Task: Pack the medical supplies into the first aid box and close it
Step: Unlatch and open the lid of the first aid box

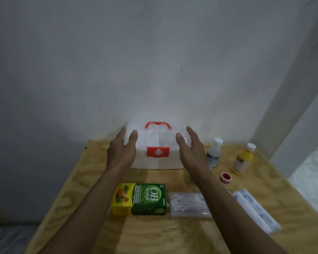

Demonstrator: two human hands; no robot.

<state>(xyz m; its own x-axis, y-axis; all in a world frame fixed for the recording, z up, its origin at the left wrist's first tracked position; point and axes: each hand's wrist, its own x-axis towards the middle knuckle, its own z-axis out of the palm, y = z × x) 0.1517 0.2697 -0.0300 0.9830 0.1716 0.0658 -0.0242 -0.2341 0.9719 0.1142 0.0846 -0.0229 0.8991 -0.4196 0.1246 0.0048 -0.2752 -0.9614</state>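
First aid box [157,143] sits shut at the table's [99,235] far edge. Left hand [121,149] and right hand [191,147] flank it, fingers spread, at its 2 ends. Light, rigid plastic, probably slippery; grip the ends.

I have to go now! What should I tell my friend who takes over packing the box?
Left hand and right hand: open, at either side of the first aid box, holding nothing.
Box: shut, at the back of the table.
Still outside: green carton, cotton swabs, wrapped rolls, red tape roll, white bottle, yellow bottle.
Done: nothing packed.
Left: open, fill, close.
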